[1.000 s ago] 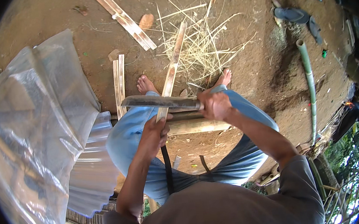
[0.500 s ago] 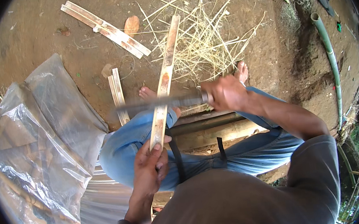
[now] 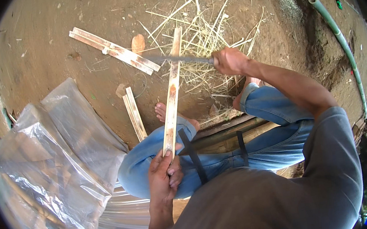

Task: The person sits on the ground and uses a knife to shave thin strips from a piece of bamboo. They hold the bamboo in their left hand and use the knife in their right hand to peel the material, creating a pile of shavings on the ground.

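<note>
Left hand grasps a strip; right hand clenches a knife. The knife is blurred, its tip indistinct.

The shirt is dark grey; its short sleeve ends well up the arm from the right hand. Just right of the left hand, a flat black strap crosses faded blue jeans, with a second strap farther right. Near the right hand, one cuff is turned up, paler. Bare toes show beyond the left hand.
</note>
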A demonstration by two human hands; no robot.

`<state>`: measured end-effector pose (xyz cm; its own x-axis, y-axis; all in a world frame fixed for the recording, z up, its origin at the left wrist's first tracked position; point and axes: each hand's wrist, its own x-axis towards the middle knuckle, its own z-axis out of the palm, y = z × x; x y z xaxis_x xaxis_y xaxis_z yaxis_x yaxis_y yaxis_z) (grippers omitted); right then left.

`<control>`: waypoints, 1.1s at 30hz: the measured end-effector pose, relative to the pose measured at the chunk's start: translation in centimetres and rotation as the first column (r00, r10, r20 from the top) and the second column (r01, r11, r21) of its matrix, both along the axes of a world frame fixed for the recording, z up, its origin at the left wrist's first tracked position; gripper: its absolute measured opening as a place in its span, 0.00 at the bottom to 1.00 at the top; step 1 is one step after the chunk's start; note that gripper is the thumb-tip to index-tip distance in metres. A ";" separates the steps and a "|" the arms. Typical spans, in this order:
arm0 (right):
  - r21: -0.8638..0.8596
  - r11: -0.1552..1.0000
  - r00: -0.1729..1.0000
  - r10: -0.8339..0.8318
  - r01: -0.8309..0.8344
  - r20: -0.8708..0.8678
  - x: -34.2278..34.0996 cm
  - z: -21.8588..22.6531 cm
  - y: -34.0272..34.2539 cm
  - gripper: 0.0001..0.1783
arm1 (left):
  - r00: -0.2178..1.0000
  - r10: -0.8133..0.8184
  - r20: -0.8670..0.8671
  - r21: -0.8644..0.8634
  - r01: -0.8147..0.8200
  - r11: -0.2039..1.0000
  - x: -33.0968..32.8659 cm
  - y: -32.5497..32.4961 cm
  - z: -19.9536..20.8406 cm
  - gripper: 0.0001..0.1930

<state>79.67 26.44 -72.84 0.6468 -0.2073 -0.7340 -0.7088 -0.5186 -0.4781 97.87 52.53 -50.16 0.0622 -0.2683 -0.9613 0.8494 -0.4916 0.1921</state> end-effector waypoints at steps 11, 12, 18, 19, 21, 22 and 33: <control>0.087 0.996 0.990 -0.029 0.017 0.137 -1.7 -3.2 -2.1 0.14 | 0.996 -0.079 0.029 -0.003 0.079 0.997 1.7 -0.3 0.5 0.15; -0.033 0.989 0.917 0.149 -0.147 0.369 -3.0 -5.5 -1.5 0.16 | 0.996 -0.082 0.021 -0.011 0.082 0.997 1.8 -0.5 0.5 0.15; -0.177 0.969 0.980 -0.188 0.174 -0.068 -2.9 -6.3 -5.5 0.19 | 0.946 -0.304 0.113 0.015 0.304 0.953 1.9 -0.2 0.6 0.15; -0.200 0.975 0.993 -0.108 0.099 -0.036 -2.9 -5.6 -5.2 0.20 | 0.922 -0.362 0.137 0.031 0.361 0.932 1.8 -0.1 0.7 0.15; -0.043 0.990 0.985 -0.141 0.138 -0.100 -1.6 -1.8 -2.8 0.16 | 0.869 -0.465 0.170 0.071 0.460 0.885 1.2 0.6 1.0 0.15; 0.079 0.981 0.970 -0.162 0.179 -0.182 -0.7 1.0 -1.0 0.15 | 0.844 -0.499 0.197 0.084 0.493 0.866 0.6 1.0 1.2 0.15; 0.001 0.989 0.967 -0.148 0.151 0.210 -2.8 4.2 9.8 0.09 | 0.653 -0.646 0.395 0.129 0.657 0.743 -1.2 2.7 0.2 0.13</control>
<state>76.87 36.26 -68.65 0.7461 -0.3228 -0.5824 -0.6642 -0.4225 -0.6167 96.70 55.25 -50.00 0.2267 -0.4074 -0.8847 0.1597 -0.8805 0.4464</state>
